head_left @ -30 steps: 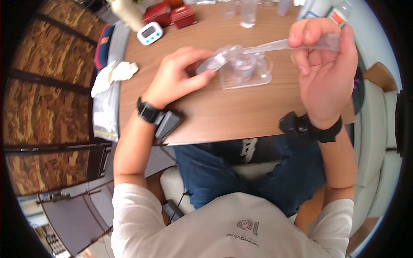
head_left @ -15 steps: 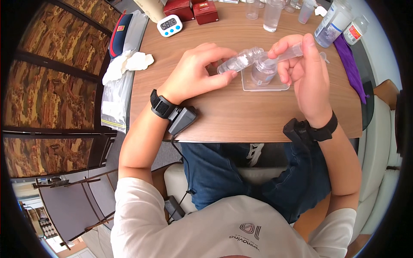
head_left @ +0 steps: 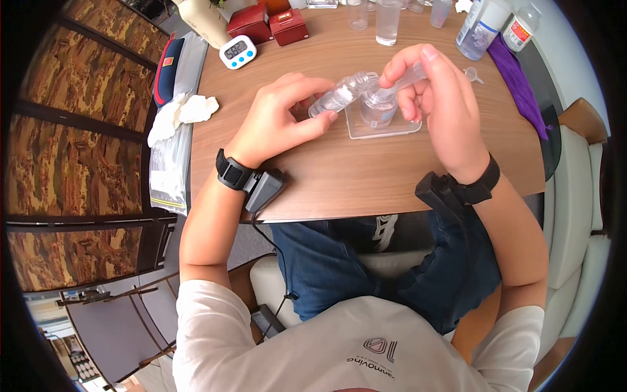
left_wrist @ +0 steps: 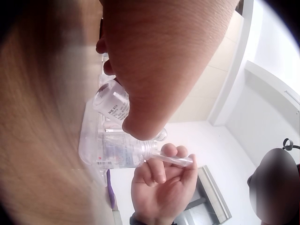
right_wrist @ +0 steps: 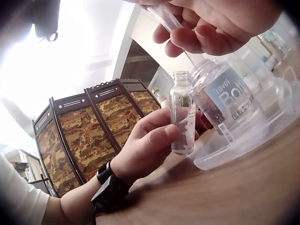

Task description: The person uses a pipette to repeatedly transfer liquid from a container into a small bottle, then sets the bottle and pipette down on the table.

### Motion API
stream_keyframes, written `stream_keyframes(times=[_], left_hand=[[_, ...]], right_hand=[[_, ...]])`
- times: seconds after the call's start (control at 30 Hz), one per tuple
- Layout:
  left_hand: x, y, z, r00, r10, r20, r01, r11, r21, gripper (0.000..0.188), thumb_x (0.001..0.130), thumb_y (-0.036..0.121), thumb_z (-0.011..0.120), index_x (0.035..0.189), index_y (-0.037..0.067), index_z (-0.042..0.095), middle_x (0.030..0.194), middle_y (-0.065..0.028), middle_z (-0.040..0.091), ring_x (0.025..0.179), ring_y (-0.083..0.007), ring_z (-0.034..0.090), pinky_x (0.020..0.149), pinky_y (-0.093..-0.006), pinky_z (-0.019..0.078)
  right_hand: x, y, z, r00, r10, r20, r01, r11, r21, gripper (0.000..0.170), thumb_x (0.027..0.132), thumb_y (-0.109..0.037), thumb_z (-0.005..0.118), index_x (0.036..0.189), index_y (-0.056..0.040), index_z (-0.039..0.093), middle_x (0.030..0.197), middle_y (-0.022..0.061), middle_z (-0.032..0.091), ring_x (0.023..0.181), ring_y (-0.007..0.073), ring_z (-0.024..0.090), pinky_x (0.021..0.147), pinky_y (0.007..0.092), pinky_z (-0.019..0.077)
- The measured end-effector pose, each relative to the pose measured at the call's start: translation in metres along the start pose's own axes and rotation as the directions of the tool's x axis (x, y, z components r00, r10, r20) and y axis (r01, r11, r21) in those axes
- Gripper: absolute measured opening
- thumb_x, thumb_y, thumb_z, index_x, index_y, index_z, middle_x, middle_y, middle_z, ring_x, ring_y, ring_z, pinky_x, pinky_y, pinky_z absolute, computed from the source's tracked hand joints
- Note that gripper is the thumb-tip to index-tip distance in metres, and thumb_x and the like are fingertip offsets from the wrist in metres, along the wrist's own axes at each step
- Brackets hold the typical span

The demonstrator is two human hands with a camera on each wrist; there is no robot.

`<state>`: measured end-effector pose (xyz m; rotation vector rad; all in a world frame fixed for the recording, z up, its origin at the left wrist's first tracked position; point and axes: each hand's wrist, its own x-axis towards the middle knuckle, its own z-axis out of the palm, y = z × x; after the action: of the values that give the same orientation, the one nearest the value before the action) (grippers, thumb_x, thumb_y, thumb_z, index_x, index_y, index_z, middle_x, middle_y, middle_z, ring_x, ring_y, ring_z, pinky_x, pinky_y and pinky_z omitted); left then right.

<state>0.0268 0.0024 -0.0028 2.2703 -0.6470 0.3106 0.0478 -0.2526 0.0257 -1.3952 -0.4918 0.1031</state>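
Observation:
My left hand [head_left: 277, 114] holds a small clear bottle [head_left: 336, 98] between thumb and fingers, tilted, its mouth at the rim of a wider clear bottle [head_left: 377, 112]. That wider one, uncapped and marked "Travel" on a blue label in the right wrist view, stands on a shallow clear plastic tray [head_left: 392, 134]. With my right hand [head_left: 450, 111] I pinch a translucent plastic dropper [head_left: 410, 75] by its wide end. Its narrow end slopes down to the wider bottle's mouth, as the dropper [left_wrist: 174, 160] also shows in the left wrist view. Fingers partly hide the dropper.
Behind stand a white timer [head_left: 237, 52], red boxes [head_left: 289, 26], a clear cup [head_left: 387, 23] and a large labelled bottle [head_left: 480, 29]. At right lie a small clear funnel [head_left: 473, 75] and a purple cloth [head_left: 519, 85]. Crumpled tissue [head_left: 196, 109] lies at left.
My right hand has come left with the dropper, from well right of the wider bottle to close beside its mouth. The left hand keeps its grip on the small bottle.

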Motion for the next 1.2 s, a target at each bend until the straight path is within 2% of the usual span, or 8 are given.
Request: stream_keyframes(times=[0.1,0.17,0.2,0.27,0.5,0.7,0.8,1.2], left_hand=[[0.001,-0.002,0.001,1.000,-0.007,-0.018,0.007,1.000,0.003,0.033,0.081,0.019,0.080,0.110,0.004,0.074,0.083,-0.0077,0.065,0.070,-0.0193,0.058,0.064,-0.0328,0.0498],[0.000,-0.002,0.000,1.000,-0.007,-0.011,0.007,1.000,0.002,0.033,0.081,0.018,0.080,0.110,0.004,0.074,0.081,-0.0072,0.064,0.070,-0.0186,0.057,0.063,-0.0322,0.0491],[-0.001,-0.001,0.000,1.000,-0.011,-0.012,0.011,1.000,0.001,0.033,0.081,0.018,0.080,0.110,0.004,0.074,0.081,-0.0072,0.064,0.070,-0.0186,0.057,0.063,-0.0322,0.0491],[0.001,0.000,0.001,1.000,0.001,-0.007,-0.001,1.000,-0.004,0.033,0.081,0.017,0.080,0.110,0.004,0.074,0.081,-0.0069,0.063,0.069,-0.0178,0.057,0.062,-0.0318,0.0484],[0.001,0.000,0.002,1.000,0.004,-0.013,-0.004,1.000,0.010,0.033,0.080,0.017,0.080,0.110,0.003,0.073,0.079,-0.0068,0.062,0.068,-0.0169,0.056,0.062,-0.0312,0.0473],[0.000,0.000,0.001,1.000,-0.010,-0.007,0.010,0.999,0.033,0.033,0.080,0.016,0.080,0.109,0.002,0.073,0.078,-0.0071,0.062,0.067,-0.0169,0.055,0.061,-0.0314,0.0468],[0.000,0.002,0.000,0.999,-0.046,0.025,0.046,0.999,0.009,0.035,0.081,0.013,0.080,0.112,-0.001,0.072,0.084,-0.0052,0.059,0.073,-0.0152,0.053,0.068,-0.0304,0.0470],[0.000,0.000,0.002,1.000,0.017,-0.024,-0.017,1.000,0.022,0.034,0.081,0.017,0.080,0.110,0.002,0.073,0.080,-0.0075,0.063,0.067,-0.0169,0.055,0.061,-0.0313,0.0478]], right_hand=[[0.000,-0.014,-0.010,0.999,-0.051,-0.020,0.051,0.998,0.023,0.045,0.111,-0.033,0.035,0.096,-0.0013,0.063,0.091,0.0067,0.066,0.063,0.0064,0.047,0.059,0.0221,0.0383],[0.000,-0.033,-0.029,0.970,-0.240,-0.028,0.241,0.970,0.014,0.048,0.110,-0.034,0.026,0.100,-0.0008,0.060,0.097,0.0152,0.065,0.063,0.0120,0.046,0.058,0.0248,0.0383],[-0.002,-0.041,-0.035,0.971,-0.237,-0.026,0.238,0.971,0.015,0.048,0.110,-0.034,0.026,0.100,-0.0008,0.060,0.097,0.0152,0.065,0.063,0.0120,0.046,0.058,0.0248,0.0383],[-0.009,-0.052,-0.044,0.926,-0.376,-0.012,0.372,0.910,0.183,0.049,0.109,-0.034,0.024,0.100,-0.0014,0.060,0.098,0.0173,0.064,0.063,0.0136,0.046,0.059,0.0251,0.0387],[-0.006,-0.040,-0.037,0.919,-0.388,0.069,0.349,0.883,0.314,0.051,0.109,-0.036,0.024,0.100,-0.0019,0.061,0.101,0.0186,0.065,0.066,0.0151,0.049,0.059,0.0248,0.0391],[0.000,-0.026,-0.032,0.940,-0.339,-0.034,0.339,0.924,0.175,0.054,0.110,-0.037,0.022,0.099,-0.0024,0.062,0.099,0.0185,0.068,0.072,0.0150,0.054,0.059,0.0260,0.0409],[-0.001,-0.029,-0.034,0.937,-0.350,-0.008,0.344,0.915,0.209,0.055,0.111,-0.037,0.022,0.099,-0.0027,0.062,0.099,0.0187,0.069,0.069,0.0149,0.052,0.059,0.0261,0.0407],[-0.005,-0.033,-0.031,0.934,-0.355,-0.027,0.353,0.916,0.190,0.057,0.111,-0.039,0.021,0.098,-0.0022,0.063,0.097,0.0185,0.069,0.060,0.0139,0.045,0.057,0.0248,0.0386]])
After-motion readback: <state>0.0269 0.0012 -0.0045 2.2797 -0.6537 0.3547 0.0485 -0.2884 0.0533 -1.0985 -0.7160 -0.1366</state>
